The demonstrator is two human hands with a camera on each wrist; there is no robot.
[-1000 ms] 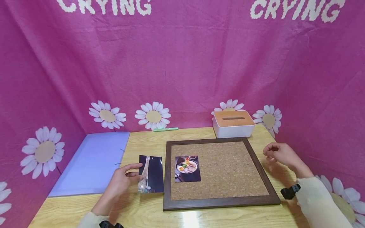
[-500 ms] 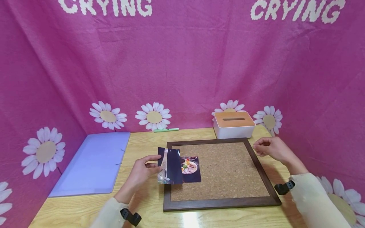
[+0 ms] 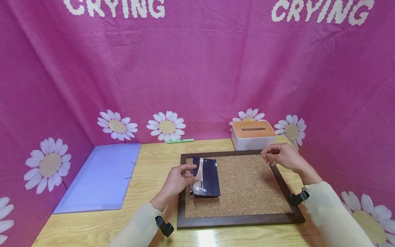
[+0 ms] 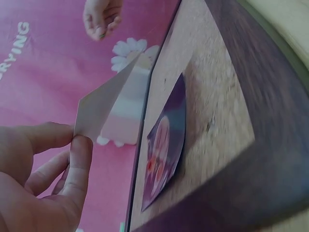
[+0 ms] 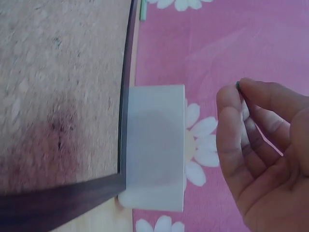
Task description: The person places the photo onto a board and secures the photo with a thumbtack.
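Observation:
My left hand [image 3: 177, 180] pinches the left edge of a photo of a lit tower against a dark sky [image 3: 210, 176], held above the framed corkboard [image 3: 247, 192]. In the left wrist view, the photo's pale back [image 4: 101, 108] is tilted and apart from the board. Beneath it a ramen photo [image 4: 165, 145] lies on the cork with edges lifted; the head view almost wholly hides it. Over the board's far right corner, my right hand [image 3: 282, 157] pinches a tiny green object [image 5: 238, 85] between thumb and forefinger, mostly covered by the fingertips.
A white tissue box with a wooden lid [image 3: 253, 135] stands behind the board's right corner. A green pen [image 3: 180, 141] lies at the table's back edge. On the left is a lilac folder [image 3: 98, 176]. Pink daisy-patterned cloth [image 3: 197, 79] surrounds the table.
My left hand has carried the tower photo rightward from beside the board to above the ramen photo. My right hand has moved left, from beyond the frame to over its far right corner.

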